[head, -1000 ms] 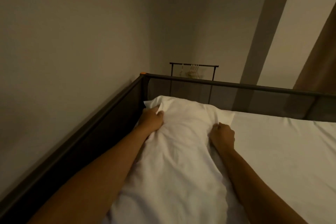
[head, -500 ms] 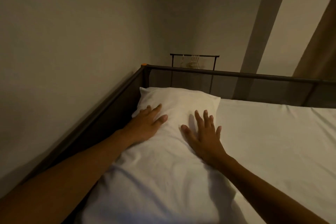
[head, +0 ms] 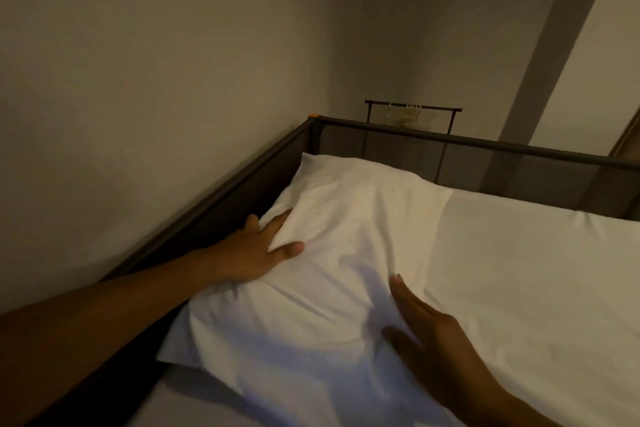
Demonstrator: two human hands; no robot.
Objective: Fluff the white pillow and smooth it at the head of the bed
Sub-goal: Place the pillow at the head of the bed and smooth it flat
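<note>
The white pillow (head: 346,253) lies lengthwise along the left side of the bed, its far end tucked into the corner of the dark frame. My left hand (head: 256,250) grips the pillow's left edge, thumb on top and fingers under a fold of the case. My right hand (head: 426,333) rests flat on the pillow's near right part, fingers spread and pointing away from me. The pillowcase shows creases between the two hands.
A dark metal bed rail (head: 485,144) with mesh panels runs along the head and left side, close to the wall (head: 138,97). The white sheet (head: 536,270) covers the mattress to the right. A clothes rack (head: 412,113) with hangers stands behind the rail.
My left hand went from lying flat on the pillow to gripping its left edge. My right hand slid toward me along the pillow. The view shifted left and nearer.
</note>
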